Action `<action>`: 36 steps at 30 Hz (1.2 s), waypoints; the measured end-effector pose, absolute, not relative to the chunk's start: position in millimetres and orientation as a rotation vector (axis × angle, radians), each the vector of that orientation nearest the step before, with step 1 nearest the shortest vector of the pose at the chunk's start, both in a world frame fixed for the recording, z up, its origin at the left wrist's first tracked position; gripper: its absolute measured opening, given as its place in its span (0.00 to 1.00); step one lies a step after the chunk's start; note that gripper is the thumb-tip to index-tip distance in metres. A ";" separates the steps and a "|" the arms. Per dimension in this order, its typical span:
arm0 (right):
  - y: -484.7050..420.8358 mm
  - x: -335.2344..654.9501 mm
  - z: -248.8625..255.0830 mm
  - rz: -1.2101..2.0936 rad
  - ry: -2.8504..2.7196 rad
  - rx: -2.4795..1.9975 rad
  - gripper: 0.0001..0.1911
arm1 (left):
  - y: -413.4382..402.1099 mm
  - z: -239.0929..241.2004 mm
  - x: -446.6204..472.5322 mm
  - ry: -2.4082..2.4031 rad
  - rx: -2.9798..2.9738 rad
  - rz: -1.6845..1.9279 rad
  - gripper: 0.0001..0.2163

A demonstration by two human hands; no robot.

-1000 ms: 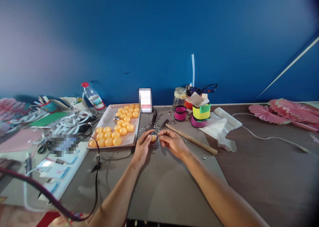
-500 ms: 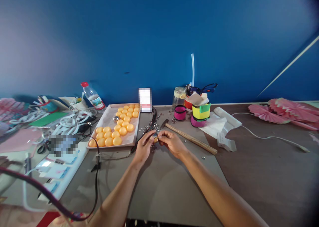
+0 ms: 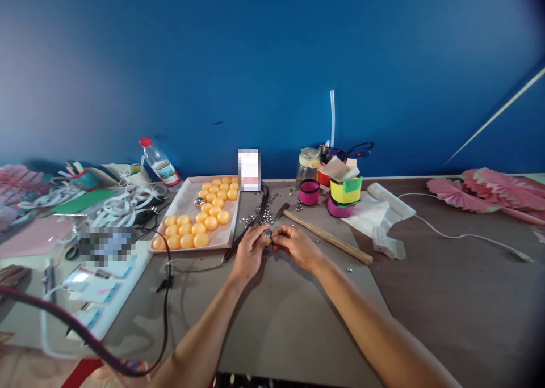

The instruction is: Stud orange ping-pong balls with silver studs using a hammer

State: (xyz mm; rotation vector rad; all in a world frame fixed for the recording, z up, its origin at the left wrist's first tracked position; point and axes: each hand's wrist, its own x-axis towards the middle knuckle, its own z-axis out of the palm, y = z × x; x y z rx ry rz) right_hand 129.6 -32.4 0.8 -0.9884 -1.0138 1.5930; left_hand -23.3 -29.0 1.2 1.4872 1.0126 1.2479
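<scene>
Between my hands is a small orange ball (image 3: 268,239), its upper side covered with shiny silver pieces. My left hand (image 3: 250,253) grips it from the left, with thumb and fingers closed around it. My right hand (image 3: 294,245) is closed in a pinch at the ball's right side; whatever is between its fingertips is too small to make out. Just beyond the hands lies a scatter of small silver rhinestones (image 3: 264,212). To the left stands a shallow white tray (image 3: 176,211) with several plain orange balls (image 3: 201,240) and one silver-covered ball (image 3: 198,202).
A wooden-handled hammer (image 3: 327,237) lies right of the hands, near a pink ring (image 3: 309,193) and a lidded jar (image 3: 308,167). A black cable (image 3: 166,314) loops at left. Another person's hand (image 3: 12,275) shows at the left edge. A bottle (image 3: 160,165) leans against the wall.
The view has shifted slightly. My fingers have moved a little around the ball, and more of its silver side now shows. At the left edge, the other person's hand has moved.
</scene>
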 end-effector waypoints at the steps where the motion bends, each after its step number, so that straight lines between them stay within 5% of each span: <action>1: -32.5 129.5 0.6 1.583 -1.024 -0.992 0.13 | -29.4 2.2 -22.8 1.008 1.477 1.249 0.11; 15: -27.0 129.4 -5.4 1.553 -0.968 -0.969 0.16 | -25.9 2.2 -24.5 0.996 1.400 1.244 0.11; 20: -25.3 136.4 -6.5 1.010 -1.343 -1.205 0.07 | -19.2 1.7 -28.5 0.810 0.835 1.302 0.16; 26: -37.7 118.1 -9.8 0.493 -2.187 -1.437 0.12 | -13.1 5.8 -34.2 0.653 0.617 1.365 0.15; 36: -34.1 111.4 -15.5 0.347 -2.202 -1.529 0.12 | -15.1 4.0 -33.4 0.660 0.616 1.311 0.17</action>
